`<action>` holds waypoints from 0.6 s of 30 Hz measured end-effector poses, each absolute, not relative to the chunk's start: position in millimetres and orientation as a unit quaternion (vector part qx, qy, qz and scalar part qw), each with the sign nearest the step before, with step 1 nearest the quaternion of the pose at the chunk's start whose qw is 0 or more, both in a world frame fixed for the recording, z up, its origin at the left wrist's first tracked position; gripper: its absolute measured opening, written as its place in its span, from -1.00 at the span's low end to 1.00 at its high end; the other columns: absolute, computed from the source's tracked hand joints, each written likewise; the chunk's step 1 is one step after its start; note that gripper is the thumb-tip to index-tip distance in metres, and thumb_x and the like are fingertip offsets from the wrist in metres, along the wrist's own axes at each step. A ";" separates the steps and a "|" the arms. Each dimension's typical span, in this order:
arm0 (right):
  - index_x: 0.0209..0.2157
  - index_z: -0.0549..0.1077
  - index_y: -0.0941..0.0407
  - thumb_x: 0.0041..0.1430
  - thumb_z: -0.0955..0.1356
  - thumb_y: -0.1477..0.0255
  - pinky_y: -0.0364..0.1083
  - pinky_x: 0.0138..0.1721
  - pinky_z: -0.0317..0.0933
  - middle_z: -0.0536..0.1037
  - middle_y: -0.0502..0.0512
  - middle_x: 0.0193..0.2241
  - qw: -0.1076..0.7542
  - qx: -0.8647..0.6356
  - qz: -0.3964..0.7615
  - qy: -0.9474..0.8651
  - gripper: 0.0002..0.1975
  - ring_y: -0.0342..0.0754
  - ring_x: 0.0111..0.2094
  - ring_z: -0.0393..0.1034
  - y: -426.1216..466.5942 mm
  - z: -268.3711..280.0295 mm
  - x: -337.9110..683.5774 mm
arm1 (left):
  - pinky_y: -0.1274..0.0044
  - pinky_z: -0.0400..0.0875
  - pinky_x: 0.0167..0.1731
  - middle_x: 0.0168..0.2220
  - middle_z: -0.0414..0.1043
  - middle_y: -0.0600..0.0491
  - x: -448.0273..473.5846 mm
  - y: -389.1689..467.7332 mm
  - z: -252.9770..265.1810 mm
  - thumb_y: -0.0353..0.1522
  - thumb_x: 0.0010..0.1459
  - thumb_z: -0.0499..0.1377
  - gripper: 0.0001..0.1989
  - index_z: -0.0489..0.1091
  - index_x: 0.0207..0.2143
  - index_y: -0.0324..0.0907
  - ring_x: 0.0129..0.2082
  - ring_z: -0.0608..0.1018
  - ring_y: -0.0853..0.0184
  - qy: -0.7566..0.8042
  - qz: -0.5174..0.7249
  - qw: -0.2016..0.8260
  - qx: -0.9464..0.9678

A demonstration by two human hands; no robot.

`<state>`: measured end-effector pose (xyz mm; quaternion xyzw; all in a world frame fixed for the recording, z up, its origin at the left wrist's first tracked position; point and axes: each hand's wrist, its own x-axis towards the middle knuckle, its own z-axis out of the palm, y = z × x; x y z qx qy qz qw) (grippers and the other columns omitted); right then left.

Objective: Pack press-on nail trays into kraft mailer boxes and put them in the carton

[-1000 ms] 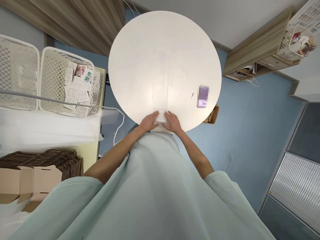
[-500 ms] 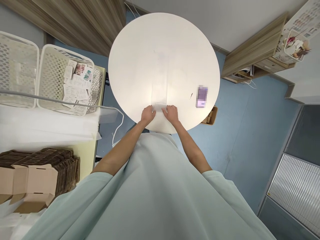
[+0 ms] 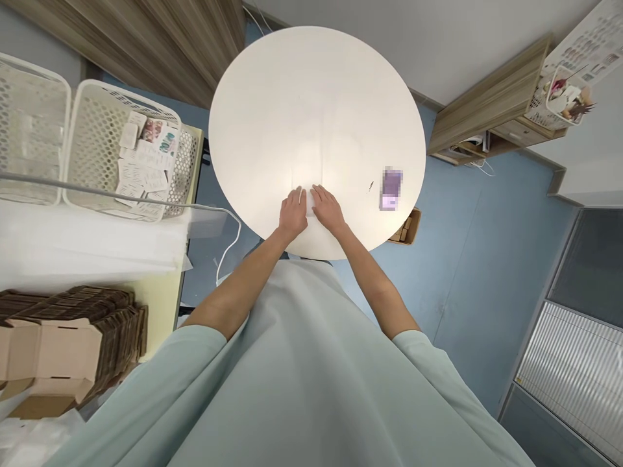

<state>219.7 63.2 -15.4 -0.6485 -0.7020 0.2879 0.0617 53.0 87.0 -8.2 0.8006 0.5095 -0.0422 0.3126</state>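
A thin, pale, see-through sheet [image 3: 307, 176] lies lengthwise on the round white table [image 3: 253, 117], its outline hard to pick out from the tabletop. My left hand [image 3: 294, 213] rests on the near left part of the sheet, fingers stretched forward and flat. Opposite it, my right hand [image 3: 328, 209] lies on the near right part with its fingers also extended and angled inward. A narrow gap separates the two hands. What is under the palms is hidden.
A blurred-out purple rectangle [image 3: 390, 189] lies at the table's right. On the left stand a white basket [image 3: 92, 143] with printed cards and a stack of folded cardboard boxes [image 3: 117, 324]. A small brown box [image 3: 413, 227] shows beyond the table's lower right edge.
Both hands have slid forward over the sheet. Their fingers were curled at its near edge and now lie stretched out flat. The sheet's near end is now mostly covered.
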 end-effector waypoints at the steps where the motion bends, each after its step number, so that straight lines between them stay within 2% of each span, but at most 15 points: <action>1: 0.49 0.24 0.18 0.54 0.23 0.42 0.19 0.57 0.03 0.25 0.30 0.52 0.052 -0.638 0.298 -0.708 -0.43 0.13 0.58 0.04 65.4 -16.3 222.7 | 0.04 0.13 0.47 0.58 0.01 -0.37 52.5 91.8 -6.8 -0.44 0.26 0.09 -0.12 -0.07 0.58 -0.39 0.58 0.10 -0.14 0.473 -0.060 0.323 0.817; 4: 0.48 0.26 0.24 0.52 0.25 0.43 0.19 0.55 0.07 0.27 0.35 0.51 0.030 -0.620 0.315 -0.718 -0.43 0.16 0.55 0.11 64.4 -18.3 230.6 | 0.08 0.13 0.47 0.57 0.06 -0.35 47.4 103.8 -5.8 -0.45 0.20 0.15 -0.09 -0.01 0.57 -0.38 0.57 0.13 -0.12 0.415 -0.101 0.340 0.838; 9: 0.52 0.18 0.23 0.46 0.39 0.26 0.24 0.57 -0.02 0.10 0.37 0.57 0.022 -0.612 0.306 -0.729 -0.25 0.25 0.60 -0.03 29.7 -17.4 224.6 | 0.09 0.13 0.48 0.58 0.05 -0.30 33.2 99.1 -5.2 -0.38 0.24 0.21 -0.08 -0.01 0.59 -0.30 0.58 0.12 -0.10 0.388 -0.108 0.334 0.852; 12: 0.54 0.14 0.28 0.51 0.31 0.33 0.22 0.57 -0.02 0.08 0.40 0.57 0.015 -0.637 0.295 -0.712 -0.30 0.24 0.60 -0.03 -8.6 -15.4 208.6 | 0.13 0.10 0.49 0.58 0.05 -0.28 18.3 80.7 -2.0 -0.37 0.26 0.22 -0.13 0.07 0.57 -0.28 0.59 0.12 -0.06 0.361 -0.117 0.341 0.860; 18: 0.53 0.17 0.24 0.56 0.26 0.28 0.21 0.52 0.10 0.10 0.42 0.56 0.023 -0.647 0.299 -0.701 -0.36 0.21 0.59 0.02 -70.7 -14.5 186.6 | 0.17 0.10 0.51 0.59 0.06 -0.16 -15.8 42.4 1.4 -0.31 0.26 0.20 -0.13 0.07 0.58 -0.17 0.58 0.16 0.06 0.332 -0.121 0.388 0.851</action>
